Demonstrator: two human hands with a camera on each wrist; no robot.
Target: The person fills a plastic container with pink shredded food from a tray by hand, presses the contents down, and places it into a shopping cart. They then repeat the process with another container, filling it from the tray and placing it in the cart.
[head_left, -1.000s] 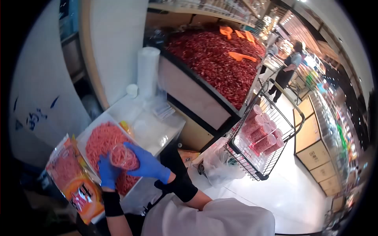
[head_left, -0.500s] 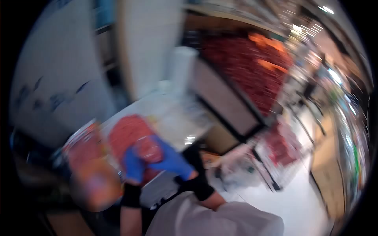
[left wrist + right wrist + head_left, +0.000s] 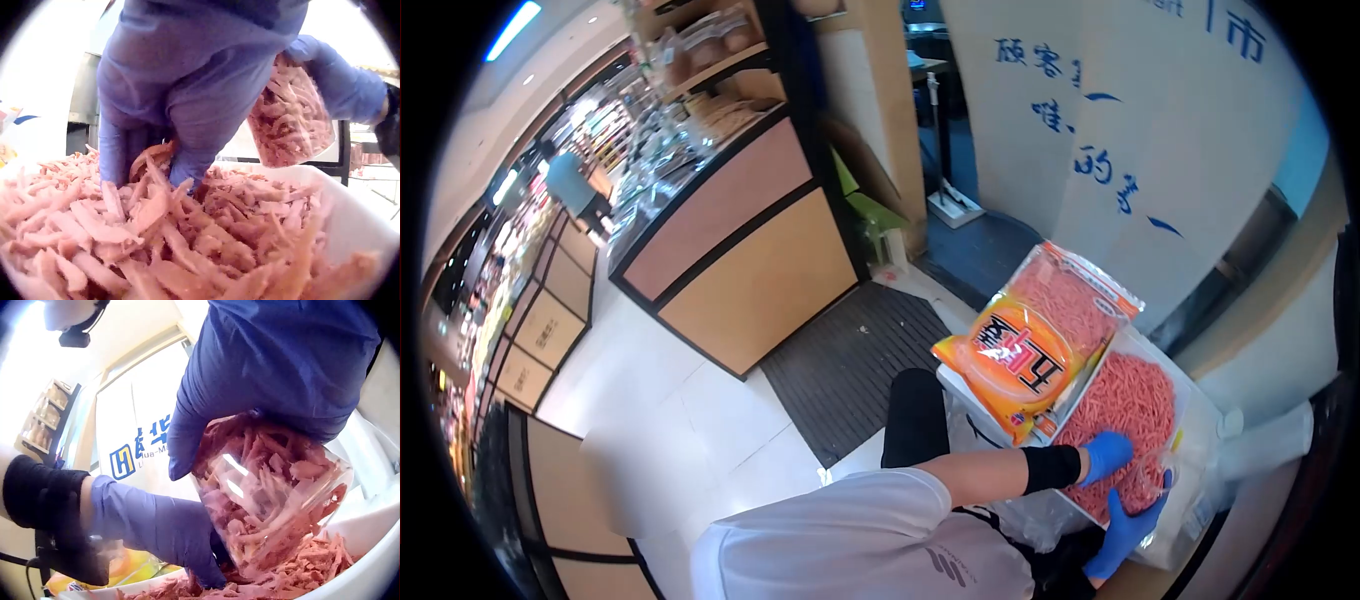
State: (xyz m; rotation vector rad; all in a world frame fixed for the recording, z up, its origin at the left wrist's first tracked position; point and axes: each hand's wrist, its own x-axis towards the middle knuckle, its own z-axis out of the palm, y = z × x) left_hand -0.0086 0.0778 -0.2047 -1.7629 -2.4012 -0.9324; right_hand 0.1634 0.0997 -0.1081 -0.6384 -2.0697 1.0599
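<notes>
My gloved left hand (image 3: 1108, 457) reaches down into a heap of pink shredded strips (image 3: 1130, 390) in a white tub (image 3: 359, 228). In the left wrist view its fingers curl into the strips, with a piece between them. My gloved right hand (image 3: 1128, 535) grips a clear plastic jar (image 3: 269, 494) packed with the same strips. The jar hangs tilted above the tub beside my left hand, and the right palm hides its upper end. Next to the tub lies an orange-and-clear printed bag (image 3: 1020, 345) of pink strips.
A white cylindrical stack (image 3: 1265, 442) stands by the tub's far side. Behind the bag rises a pale panel with blue writing (image 3: 1050, 150). A dark ribbed mat (image 3: 850, 370) lies before a wood-fronted display counter (image 3: 760, 270). A person (image 3: 575, 185) stands farther off.
My head view has swung left, so the cart and red bin are out of sight. My left hand has left the jar and gone into the strips; the right hand still grips the jar.
</notes>
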